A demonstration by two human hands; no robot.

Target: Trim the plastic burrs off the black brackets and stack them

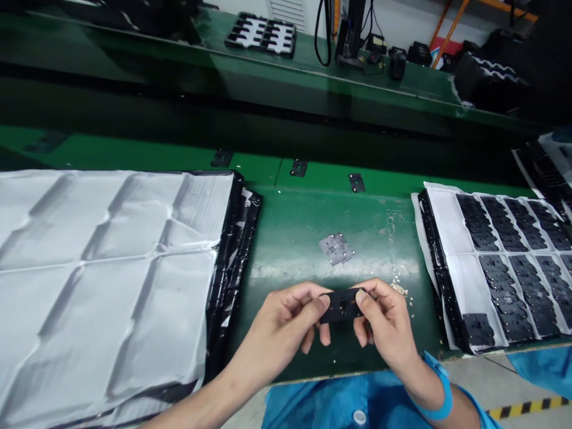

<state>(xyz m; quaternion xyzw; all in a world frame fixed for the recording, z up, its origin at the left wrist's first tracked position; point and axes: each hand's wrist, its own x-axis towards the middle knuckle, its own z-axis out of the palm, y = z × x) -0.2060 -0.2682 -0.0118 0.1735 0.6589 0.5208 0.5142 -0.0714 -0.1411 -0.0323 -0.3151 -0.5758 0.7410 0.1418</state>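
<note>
Between my two hands, over the near edge of the green bench, is a flat black plastic plate (342,305) with a small opening in its middle. My left hand (298,314) pinches its left end with thumb on top. The right end is gripped by my right hand (382,316) in the same way; a blue band circles that wrist. Just beyond the hands, a few similar dark plates (336,248) lie overlapping on the bench.
At left stands a stack of black trays topped by a white sheet (134,238). A lined tray (440,223) at right bears rows of black plates. Several single plates, one of them a black plate (356,182), lie on a green strip (254,170) behind. Pale crumbs (399,289) dot the bench.
</note>
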